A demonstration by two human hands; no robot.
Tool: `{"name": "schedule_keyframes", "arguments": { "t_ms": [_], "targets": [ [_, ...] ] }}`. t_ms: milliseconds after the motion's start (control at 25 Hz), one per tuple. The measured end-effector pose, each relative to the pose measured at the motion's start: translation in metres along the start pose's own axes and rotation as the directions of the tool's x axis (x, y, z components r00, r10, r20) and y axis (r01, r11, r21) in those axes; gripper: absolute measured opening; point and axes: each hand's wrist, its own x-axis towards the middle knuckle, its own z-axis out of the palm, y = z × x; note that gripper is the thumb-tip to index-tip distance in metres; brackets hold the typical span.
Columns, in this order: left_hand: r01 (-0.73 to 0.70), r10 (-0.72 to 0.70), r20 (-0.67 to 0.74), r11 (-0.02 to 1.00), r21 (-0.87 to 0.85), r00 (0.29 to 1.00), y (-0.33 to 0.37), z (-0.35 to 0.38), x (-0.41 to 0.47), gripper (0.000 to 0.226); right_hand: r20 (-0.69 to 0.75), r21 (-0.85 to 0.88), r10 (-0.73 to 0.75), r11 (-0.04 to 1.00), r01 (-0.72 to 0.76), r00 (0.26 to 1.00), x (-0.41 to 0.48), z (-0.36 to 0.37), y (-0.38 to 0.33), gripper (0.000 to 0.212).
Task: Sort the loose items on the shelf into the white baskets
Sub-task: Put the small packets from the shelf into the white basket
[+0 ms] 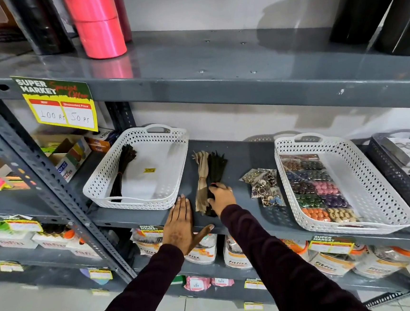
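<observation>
Sorting under way at a grey shelf (246, 156), two sleeved arms reaching in from below; right hand (222, 196) curled down over the near end of a dark bundle (216, 176), fingers closing round it, though whether yet gripped tight cannot be told; bundle lying flat on the shelf, touching a tan bundle (201, 180) on its left; both loose between the two white baskets.

Left hand (180, 222) spread flat, palm down, on the shelf's front edge just left of the tan bundle; released, grasping nothing; placed there, at a guess, to steady the reach.

Left basket (98, 189) mostly bare, one black bundle (122, 170) laid along its left wall, a small yellow sticker (149, 170) on its floor; plainly the home for the stringy bundles, hence the likely destination of the pair now under the right hand.

Right basket (365, 181) lined down its left half with button packs (313, 188) in rows by colour; right half open; a few loose packets (263, 185) of similar small pieces heaped just outside its left wall, near yet apart from the bundles; probably bound for that basket, like with like.

Task partway, by the look of it: two bundles and the packets still outside any basket; a short lift leftward over the rim needed next; loose ends of the bundle liable to splay or snag on the lattice wall.
</observation>
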Motion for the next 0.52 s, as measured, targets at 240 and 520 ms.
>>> {"name": "schedule_keyframes", "arguments": {
  "t_ms": [240, 520],
  "targets": [
    [0.005, -0.005, -0.035, 1.000, -0.014, 0.999, -0.001, -0.002, -0.001, 0.110, 0.018, 0.050, -0.006, 0.999, 0.005, 1.000, 0.005, 0.003, -0.001, 0.045],
    [-0.076, 0.073, -0.110, 0.997, -0.028, 0.991, 0.040, -0.015, 0.013, 0.100, -0.162, 0.045, 0.048, 0.998, -0.042, 0.986, -0.022, -0.026, 0.055, 0.042]
  ]
}}
